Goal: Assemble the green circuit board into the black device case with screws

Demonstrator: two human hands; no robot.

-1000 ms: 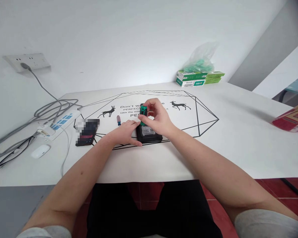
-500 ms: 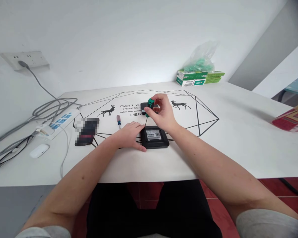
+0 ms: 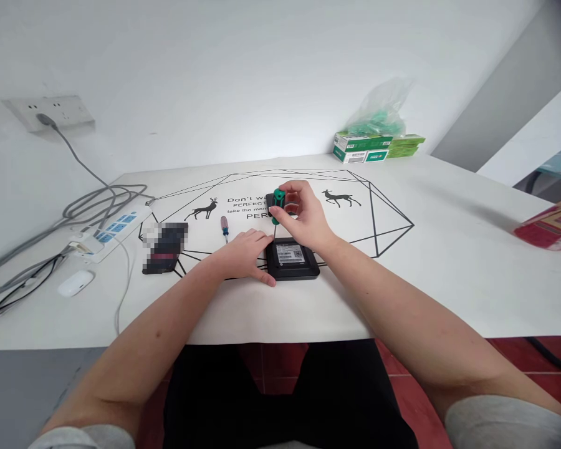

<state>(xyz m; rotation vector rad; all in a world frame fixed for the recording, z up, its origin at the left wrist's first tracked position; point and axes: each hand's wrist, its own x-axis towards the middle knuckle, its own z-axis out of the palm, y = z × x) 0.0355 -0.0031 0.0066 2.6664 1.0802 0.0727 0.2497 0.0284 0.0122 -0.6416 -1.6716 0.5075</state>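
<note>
Your right hand [image 3: 308, 215] grips a green-and-black screwdriver [image 3: 277, 199] between thumb and fingers, its shaft pointing down at the far left corner of the black case [image 3: 292, 273]. Your left hand [image 3: 245, 255] lies palm down against the case's left side, fingers by that corner and thumb by the near one, bracing rather than grasping.

Worst would be the tip jumping out under too much push or a tilted shaft: your left fingertips sit right beside it and could be jabbed. Next, the case could skid or swing right on the smooth-looking surface [image 3: 308, 318], since your hold seems to come from the left alone. Pressing at a corner could also rock it. A lesser slip could score the housing or chew up whatever the tip meets; your fingers and the angle hide that contact, so you can't tell how well it is seated.

Just beyond the case, partly behind your right hand, a dark block [image 3: 269, 199] could get nudged by your knuckles. Least of all, the small screwdriver [image 3: 224, 226] farther left could roll if your left hand brushes it.
</note>
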